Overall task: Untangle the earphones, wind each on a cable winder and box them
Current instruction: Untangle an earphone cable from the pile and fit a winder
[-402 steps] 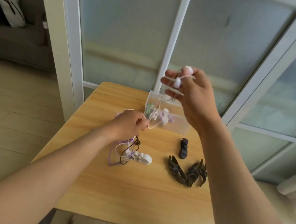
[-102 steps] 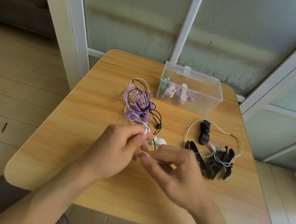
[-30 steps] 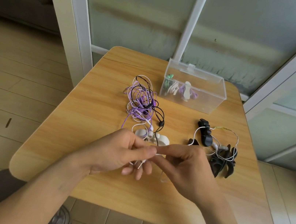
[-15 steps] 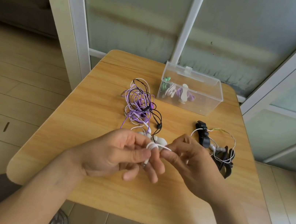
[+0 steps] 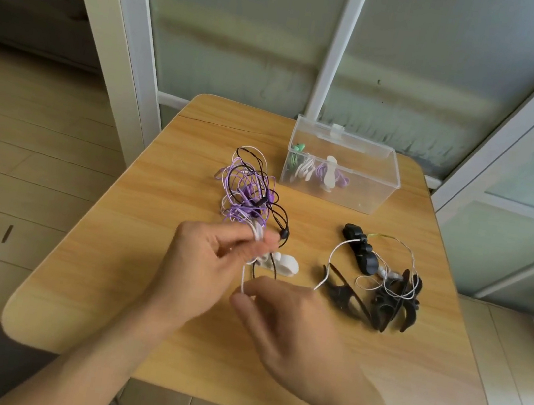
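My left hand point(image 5: 211, 263) pinches a white cable winder point(image 5: 258, 233) with white turns on it, held above the table. My right hand point(image 5: 289, 323) pinches the white earphone cable point(image 5: 338, 251) just below it. That cable runs right over several black winders point(image 5: 383, 296). A tangle of purple, black and white earphones point(image 5: 249, 193) lies behind my left hand. Another white winder point(image 5: 284, 263) lies between my hands. The clear box point(image 5: 375, 184) at the back holds wound earphones.
The wooden table point(image 5: 113, 248) stands against frosted glass doors point(image 5: 250, 26). A lone black winder point(image 5: 360, 249) lies right of centre under the white cable. A tiled floor shows on the left, and the table's front edge is near my forearms.
My left hand has lifted the winder up and back. My right hand has dropped lower and nearer, drawing the white cable down. The cable's loose loop on the right has shortened.
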